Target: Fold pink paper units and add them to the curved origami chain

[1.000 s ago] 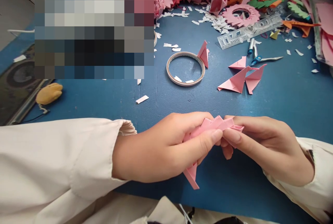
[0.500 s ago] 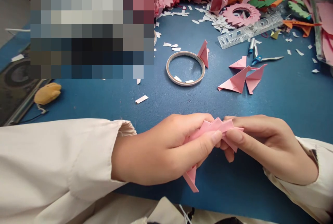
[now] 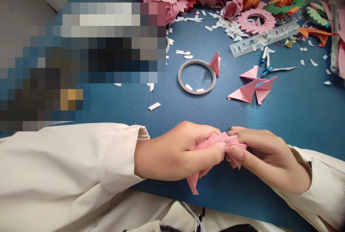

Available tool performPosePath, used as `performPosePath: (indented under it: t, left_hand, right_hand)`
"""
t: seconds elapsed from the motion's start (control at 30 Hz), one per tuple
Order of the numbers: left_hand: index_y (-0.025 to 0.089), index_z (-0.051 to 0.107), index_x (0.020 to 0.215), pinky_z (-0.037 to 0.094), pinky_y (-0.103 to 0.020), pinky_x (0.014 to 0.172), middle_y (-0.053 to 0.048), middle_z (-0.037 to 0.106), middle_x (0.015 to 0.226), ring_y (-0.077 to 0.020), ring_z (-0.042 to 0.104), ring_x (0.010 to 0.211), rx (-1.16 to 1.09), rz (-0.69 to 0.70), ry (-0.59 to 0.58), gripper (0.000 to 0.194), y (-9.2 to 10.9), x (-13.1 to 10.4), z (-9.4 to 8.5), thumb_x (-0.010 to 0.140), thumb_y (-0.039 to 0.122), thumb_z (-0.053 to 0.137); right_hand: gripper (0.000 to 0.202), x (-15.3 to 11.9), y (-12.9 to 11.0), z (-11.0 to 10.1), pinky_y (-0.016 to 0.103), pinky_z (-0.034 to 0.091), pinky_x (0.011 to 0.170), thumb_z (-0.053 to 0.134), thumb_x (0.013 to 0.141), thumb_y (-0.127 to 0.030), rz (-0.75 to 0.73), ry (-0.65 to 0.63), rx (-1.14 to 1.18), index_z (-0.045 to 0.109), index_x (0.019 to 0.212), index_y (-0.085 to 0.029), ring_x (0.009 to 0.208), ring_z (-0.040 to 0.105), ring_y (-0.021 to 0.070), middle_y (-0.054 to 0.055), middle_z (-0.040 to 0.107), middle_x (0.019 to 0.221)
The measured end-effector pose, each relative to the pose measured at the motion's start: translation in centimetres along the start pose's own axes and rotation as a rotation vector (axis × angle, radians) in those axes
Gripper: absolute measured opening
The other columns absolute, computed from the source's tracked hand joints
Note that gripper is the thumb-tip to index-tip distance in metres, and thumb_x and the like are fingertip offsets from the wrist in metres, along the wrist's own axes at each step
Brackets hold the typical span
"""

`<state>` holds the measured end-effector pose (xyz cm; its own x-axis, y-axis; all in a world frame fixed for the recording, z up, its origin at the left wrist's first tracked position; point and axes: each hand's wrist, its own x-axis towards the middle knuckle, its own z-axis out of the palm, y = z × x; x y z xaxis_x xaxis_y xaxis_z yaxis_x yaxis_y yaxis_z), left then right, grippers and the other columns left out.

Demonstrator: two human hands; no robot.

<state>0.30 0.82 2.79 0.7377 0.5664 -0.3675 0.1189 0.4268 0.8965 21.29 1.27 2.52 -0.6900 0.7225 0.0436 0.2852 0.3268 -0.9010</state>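
Observation:
Both hands pinch one pink folded-paper piece [image 3: 224,139] with a zigzag upper edge, low in the middle of the view. My left hand [image 3: 179,152] covers much of its left part, thumb on top; a pink strip pokes out below that palm. My right hand [image 3: 266,158] grips the right end between thumb and fingers, close to the left thumb. Several loose pink folded pieces [image 3: 245,91] lie beyond the right hand. Another pink piece [image 3: 215,63] leans against a roll of tape [image 3: 180,80].
A clear ruler [image 3: 265,39] and small blue-handled scissors [image 3: 269,68] lie at the back right. Behind them are a pink paper ring [image 3: 242,25], white paper scraps [image 3: 234,31] and orange and green folded papers. Blurred blocks hide the upper left.
The view has shifted, so the table items sit slightly lower in it. Both hands still hold the pink piece, with the right hand a little nearer the left.

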Motion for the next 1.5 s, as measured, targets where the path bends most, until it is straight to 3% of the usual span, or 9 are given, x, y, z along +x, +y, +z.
performPosePath:
  t: [0.27,0.43,0.53,0.67,0.73,0.87,1.07,1.27,1.5]
  left_hand:
    - [0.016,0.050,0.082,0.050,-0.014,0.051,0.004,0.058,0.061,-0.0062,0.059,0.050,-0.105,-0.015,0.057,0.012,0.4,1.0,-0.4,0.092,0.022,0.050]
    - [0.021,0.045,0.118,0.050,-0.016,0.045,0.004,0.060,0.068,-0.0107,0.064,0.054,-0.147,-0.006,0.172,0.022,0.4,1.3,-0.3,0.096,0.026,0.045]
    - [0.019,0.047,0.122,0.056,-0.021,0.055,-0.001,0.065,0.080,-0.0123,0.067,0.063,0.207,0.151,0.329,0.026,0.5,1.0,-1.0,0.097,0.026,0.044]
    - [0.014,0.058,0.112,0.051,-0.038,0.094,-0.012,0.064,0.108,-0.0214,0.061,0.103,1.130,0.587,0.701,0.021,0.5,1.5,-3.5,0.093,0.012,0.049]
    - [0.009,0.060,0.107,0.048,-0.048,0.095,-0.018,0.062,0.113,-0.0300,0.058,0.108,1.420,0.585,0.698,0.019,0.4,2.1,-4.6,0.090,0.018,0.056]
    - [0.011,0.057,0.093,0.051,-0.040,0.088,-0.014,0.064,0.102,-0.0250,0.060,0.100,1.521,0.574,0.566,0.008,-0.1,2.7,-5.2,0.093,0.014,0.050]
    - [0.011,0.051,0.096,0.050,-0.033,0.075,-0.010,0.065,0.088,-0.0213,0.060,0.086,1.523,0.781,0.395,0.004,-0.4,2.3,-4.1,0.092,0.012,0.049]
    - [0.014,0.051,0.090,0.044,-0.030,0.063,-0.002,0.058,0.071,-0.0161,0.052,0.063,1.436,0.748,0.345,0.009,-0.3,2.0,-3.8,0.091,0.008,0.044]
    - [0.014,0.049,0.088,0.041,-0.028,0.059,-0.002,0.061,0.071,-0.0132,0.048,0.056,1.407,0.765,0.412,0.006,-0.4,2.1,-3.6,0.091,0.009,0.050]
  right_hand:
    - [0.035,0.0,0.7,-0.9,0.017,0.031,0.044,0.051,0.096,-0.023,0.077,0.098,-0.007,0.049,0.061,-0.017,0.045,0.037,0.0036,-0.006,0.043,0.049]
    - [0.034,0.4,1.3,-1.3,0.016,0.033,0.048,0.048,0.097,-0.023,0.020,0.109,-0.180,0.048,0.063,-0.017,0.046,0.040,0.0036,-0.006,0.046,0.051]
    - [0.036,0.5,1.6,-1.6,0.019,0.034,0.050,0.044,0.099,-0.026,0.005,0.102,-0.341,0.046,0.064,-0.018,0.047,0.044,0.0055,-0.005,0.049,0.053]
    - [0.039,0.4,2.0,-1.6,0.024,0.030,0.049,0.041,0.100,-0.031,-0.042,0.083,-0.614,0.044,0.063,-0.019,0.047,0.042,0.0088,-0.003,0.048,0.053]
    - [0.040,0.5,2.3,-1.5,0.026,0.030,0.050,0.045,0.098,-0.036,-0.110,0.127,-0.766,0.046,0.062,-0.019,0.047,0.043,0.0103,-0.003,0.049,0.052]
    - [0.041,0.8,2.9,-1.2,0.027,0.032,0.051,0.052,0.094,-0.043,-0.192,0.264,-0.921,0.048,0.061,-0.019,0.048,0.045,0.0117,-0.002,0.049,0.051]
    - [0.026,0.8,3.1,-1.3,0.025,0.043,0.054,0.054,0.093,-0.023,-0.180,0.361,-0.836,0.055,0.115,-0.009,0.052,0.052,0.0117,0.001,0.062,0.068]
    - [0.046,0.7,3.2,-1.6,0.029,0.043,0.055,0.049,0.092,-0.015,-0.273,0.271,-0.869,0.040,0.137,-0.009,0.059,0.055,0.0152,0.002,0.062,0.071]
    - [0.037,0.7,2.8,-1.9,0.030,0.042,0.052,0.050,0.089,-0.008,-0.449,0.089,-0.813,0.048,0.126,0.001,0.059,0.051,0.0144,0.007,0.068,0.076]
